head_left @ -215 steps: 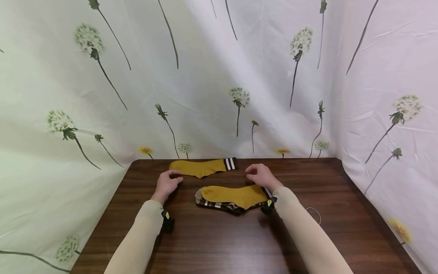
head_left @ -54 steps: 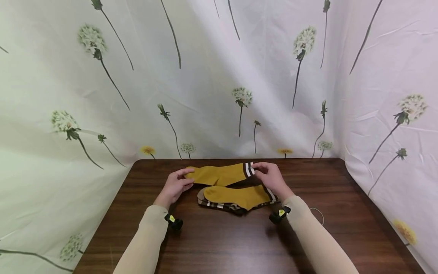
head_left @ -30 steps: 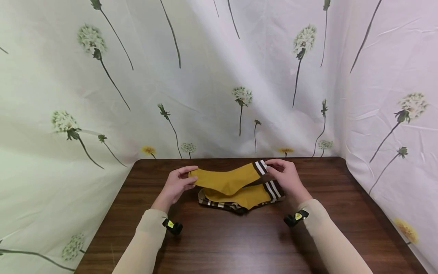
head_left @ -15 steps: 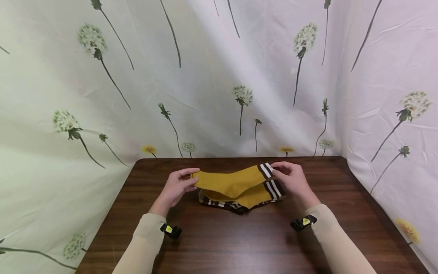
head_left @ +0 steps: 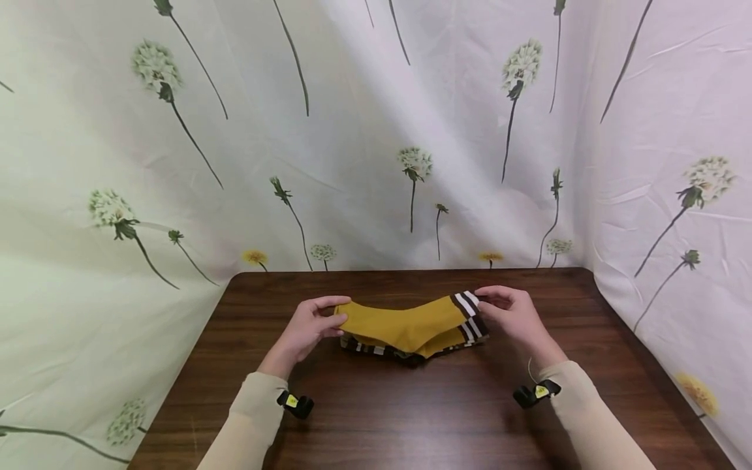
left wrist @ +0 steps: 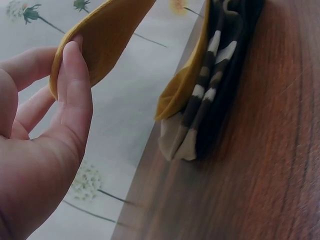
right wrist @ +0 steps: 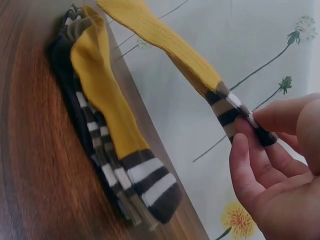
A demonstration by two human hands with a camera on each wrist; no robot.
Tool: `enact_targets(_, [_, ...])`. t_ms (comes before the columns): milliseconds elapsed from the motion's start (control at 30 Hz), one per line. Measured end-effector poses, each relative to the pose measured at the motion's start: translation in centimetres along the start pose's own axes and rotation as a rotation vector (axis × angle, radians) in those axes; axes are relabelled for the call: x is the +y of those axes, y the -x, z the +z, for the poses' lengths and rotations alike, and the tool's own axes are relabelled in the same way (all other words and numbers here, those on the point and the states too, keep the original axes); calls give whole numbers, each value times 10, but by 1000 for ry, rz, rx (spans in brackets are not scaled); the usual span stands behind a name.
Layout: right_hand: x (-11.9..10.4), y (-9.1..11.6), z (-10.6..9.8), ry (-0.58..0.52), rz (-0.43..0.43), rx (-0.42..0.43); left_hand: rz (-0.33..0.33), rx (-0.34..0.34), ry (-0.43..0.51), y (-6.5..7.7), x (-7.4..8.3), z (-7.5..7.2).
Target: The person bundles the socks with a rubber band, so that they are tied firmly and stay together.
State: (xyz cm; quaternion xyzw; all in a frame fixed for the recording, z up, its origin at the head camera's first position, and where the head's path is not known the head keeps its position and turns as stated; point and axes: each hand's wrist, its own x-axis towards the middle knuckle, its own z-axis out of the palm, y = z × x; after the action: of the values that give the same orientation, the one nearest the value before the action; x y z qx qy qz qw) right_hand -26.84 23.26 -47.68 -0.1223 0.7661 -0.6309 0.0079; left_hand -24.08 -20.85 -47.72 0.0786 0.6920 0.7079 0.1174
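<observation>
A mustard yellow sock with a dark, white-striped cuff hangs between both hands, sagging in the middle. My left hand pinches its toe end between thumb and fingers. At the cuff, my right hand pinches the striped edge. Beneath it lies a second yellow sock with the same striped cuff, on top of several dark patterned socks stacked on the table. From the head view the raised sock covers much of that stack; both wrist views show a gap between the two.
The brown wooden table has a back edge against a white curtain printed with dandelions. A thin pale cord shows beside the right wrist. Each wrist wears a black camera strap.
The yellow sock lay at the back of the table earlier. Both hands have picked it up by its ends and brought it right and nearer, over the stack; lately it has lowered.
</observation>
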Motion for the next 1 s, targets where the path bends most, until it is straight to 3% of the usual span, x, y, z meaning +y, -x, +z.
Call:
enact_targets(233, [11,2,-10,62,-10,3,-24,-19,-17,-3,-8,10])
enact_targets(667, [32,4,-13,194,-11,27,-50,16,-94,-8,-25,16])
enact_targets(1000, [44,4,-13,275,-35,-40,-32,59,-156,-7,-28,16])
